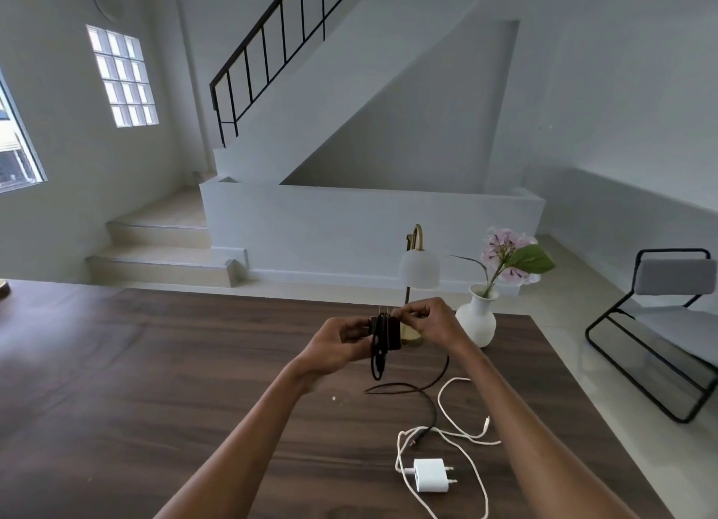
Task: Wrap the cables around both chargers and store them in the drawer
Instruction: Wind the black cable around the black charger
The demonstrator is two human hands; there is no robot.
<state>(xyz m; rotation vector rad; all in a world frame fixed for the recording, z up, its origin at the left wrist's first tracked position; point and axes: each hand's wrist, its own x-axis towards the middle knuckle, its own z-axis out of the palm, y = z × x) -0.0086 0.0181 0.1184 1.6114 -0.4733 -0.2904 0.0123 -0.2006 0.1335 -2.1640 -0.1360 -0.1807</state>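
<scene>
Nearest to me, below my right hand (pixel 427 320), the white charger (pixel 430 476) lies flat on the worktop (pixel 194 363), its white cable (pixel 439 400) loose around it. My left hand (pixel 334 349) grips the black charger (pixel 388 330) above the worktop. My right hand pinches its black cable (pixel 433 411) at the top; some turns are wound and the rest trails down. Beyond my right hand a vase (pixel 477 320) holds a flower (pixel 505 254), near the worktop's edge.
</scene>
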